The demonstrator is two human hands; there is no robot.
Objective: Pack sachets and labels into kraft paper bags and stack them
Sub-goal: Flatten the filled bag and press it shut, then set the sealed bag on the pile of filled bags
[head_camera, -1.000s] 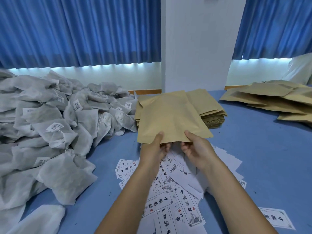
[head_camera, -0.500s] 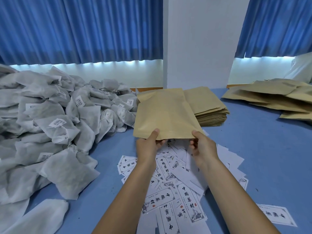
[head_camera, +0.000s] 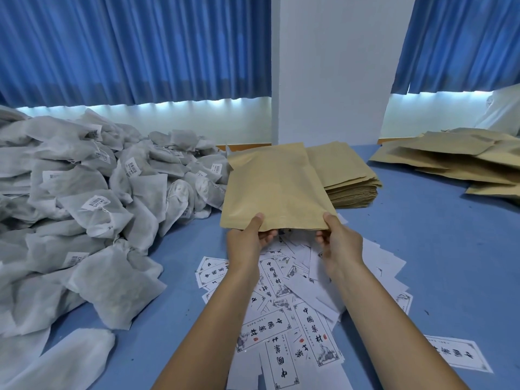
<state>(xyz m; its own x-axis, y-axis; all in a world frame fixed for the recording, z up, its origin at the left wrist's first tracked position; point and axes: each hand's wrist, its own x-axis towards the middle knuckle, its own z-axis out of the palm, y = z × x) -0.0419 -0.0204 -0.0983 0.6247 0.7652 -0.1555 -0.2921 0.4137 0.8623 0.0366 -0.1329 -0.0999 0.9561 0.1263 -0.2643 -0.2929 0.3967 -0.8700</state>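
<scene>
Blue table (head_camera: 422, 263): sachet pile (head_camera: 84, 215) covered left side. Labels (head_camera: 281, 319) lay scattered near centre. Loose bags (head_camera: 455, 159) sat far right, flat bag stack (head_camera: 349, 178) mid-back. Kraft bag (head_camera: 275, 187) was held above labels, near edge pinched by left hand (head_camera: 246, 243) and right hand (head_camera: 340, 243), thumbs on top.

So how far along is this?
Done, apparently: the loose pile of tan kraft paper bags at far right, contents not visible. In hand: left hand and right hand pinch one flat tan kraft bag by its near edge; it looks empty. Remaining: the heap of white fabric sachets, the scattered white printed labels, the thick stack of flat kraft bags.
</scene>
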